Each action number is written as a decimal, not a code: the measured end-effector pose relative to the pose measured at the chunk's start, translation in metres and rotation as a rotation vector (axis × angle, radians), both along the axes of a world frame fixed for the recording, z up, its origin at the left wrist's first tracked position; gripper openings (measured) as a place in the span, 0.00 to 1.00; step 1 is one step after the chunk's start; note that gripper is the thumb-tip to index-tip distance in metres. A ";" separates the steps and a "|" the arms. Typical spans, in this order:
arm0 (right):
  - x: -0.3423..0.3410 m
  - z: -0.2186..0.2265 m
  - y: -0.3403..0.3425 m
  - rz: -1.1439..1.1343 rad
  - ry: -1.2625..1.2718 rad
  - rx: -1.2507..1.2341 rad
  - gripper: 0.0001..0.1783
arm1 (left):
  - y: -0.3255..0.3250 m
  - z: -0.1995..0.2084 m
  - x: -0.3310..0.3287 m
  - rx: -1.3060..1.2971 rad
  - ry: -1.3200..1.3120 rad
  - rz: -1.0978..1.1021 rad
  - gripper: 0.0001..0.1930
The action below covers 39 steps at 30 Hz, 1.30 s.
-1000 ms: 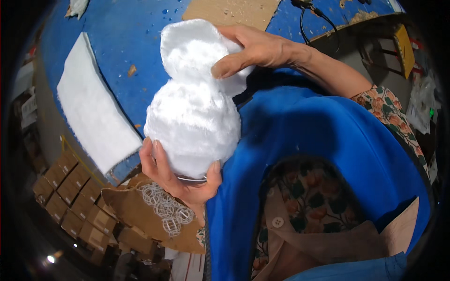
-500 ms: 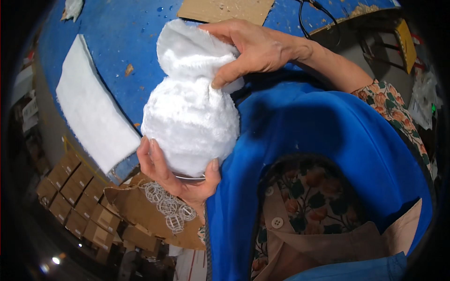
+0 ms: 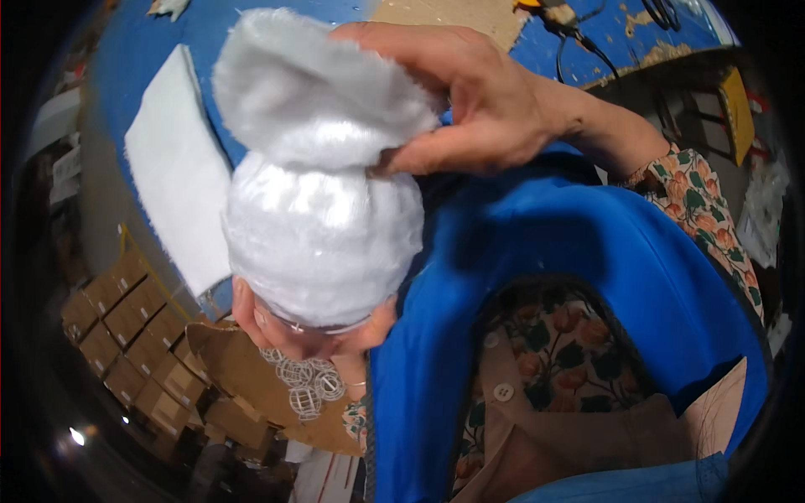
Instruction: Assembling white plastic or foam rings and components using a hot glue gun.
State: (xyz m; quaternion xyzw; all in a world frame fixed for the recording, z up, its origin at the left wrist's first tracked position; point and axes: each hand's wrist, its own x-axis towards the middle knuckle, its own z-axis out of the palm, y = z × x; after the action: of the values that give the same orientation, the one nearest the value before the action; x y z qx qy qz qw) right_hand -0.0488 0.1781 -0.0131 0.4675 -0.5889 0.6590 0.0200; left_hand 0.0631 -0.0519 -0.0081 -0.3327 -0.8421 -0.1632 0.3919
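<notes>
A round form covered in white plush fabric [image 3: 323,243] is held up between my two hands. Under its base, my left hand [image 3: 310,331] cups it with fingers curled round the lower edge, where a thin wire-like rim shows. My right hand [image 3: 470,105] pinches the gathered neck at the top, thumb in front. Above the pinch the loose fabric flares out in a wide flap [image 3: 285,84]. My right fingertips are hidden behind the cloth.
A strip of white plush [image 3: 176,168] lies on the blue table [image 3: 117,109]. Brown cardboard [image 3: 457,18] and black cables [image 3: 579,38] are at the far side. Several white wire frames [image 3: 306,386] sit lower left, near stacked cardboard boxes [image 3: 126,327]. A yellow-edged stool [image 3: 736,113] stands right.
The plush-covered form has come closer and shifted slightly left, with both hands moving along. Its top flap now spreads wider and further up. Both hands keep their hold.
</notes>
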 end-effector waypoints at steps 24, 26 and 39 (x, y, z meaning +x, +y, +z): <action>0.048 0.036 0.038 0.017 0.753 0.316 0.09 | 0.015 0.005 0.024 -0.293 -0.161 -0.047 0.16; 0.050 0.045 0.041 0.043 0.712 0.341 0.08 | 0.018 -0.002 0.024 -0.242 -0.109 -0.068 0.16; -0.014 -0.082 0.166 -1.098 0.123 1.110 0.28 | 0.033 -0.025 0.011 0.097 0.084 -0.192 0.13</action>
State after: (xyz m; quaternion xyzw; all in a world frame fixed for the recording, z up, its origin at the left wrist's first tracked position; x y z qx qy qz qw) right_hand -0.0630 0.3441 -0.0955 0.0866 -0.9770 0.1369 0.1390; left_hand 0.0740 -0.0191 -0.0328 -0.3992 -0.7802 -0.2262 0.4251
